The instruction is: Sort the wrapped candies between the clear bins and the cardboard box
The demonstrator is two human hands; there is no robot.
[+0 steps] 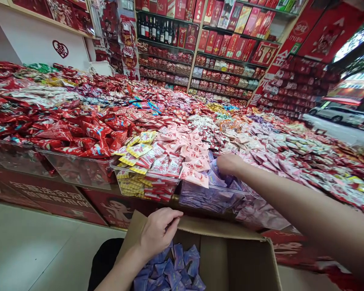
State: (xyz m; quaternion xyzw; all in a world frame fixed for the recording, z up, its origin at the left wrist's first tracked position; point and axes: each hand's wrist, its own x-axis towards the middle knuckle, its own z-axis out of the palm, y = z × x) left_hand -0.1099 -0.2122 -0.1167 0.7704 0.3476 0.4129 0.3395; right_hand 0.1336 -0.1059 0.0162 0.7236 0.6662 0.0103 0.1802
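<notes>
My left hand (156, 231) grips the upper left corner of an open cardboard box (230, 258), fingers curled over its edge. Several purple candy packets (172, 270) lie inside the box. My right hand (229, 163) reaches forward into a clear bin (206, 198) of the same purple packets on the candy display, its fingers buried among them, so I cannot see what they hold. Pink packets (191, 155) are heaped just left of that hand.
A long display of clear bins holds red (79, 133), yellow (138, 149), pink and mixed wrapped candies. Shelves with red gift boxes and bottles (157, 28) line the back wall. White tiled floor (33, 246) lies at lower left. A street with a car (339, 115) shows at right.
</notes>
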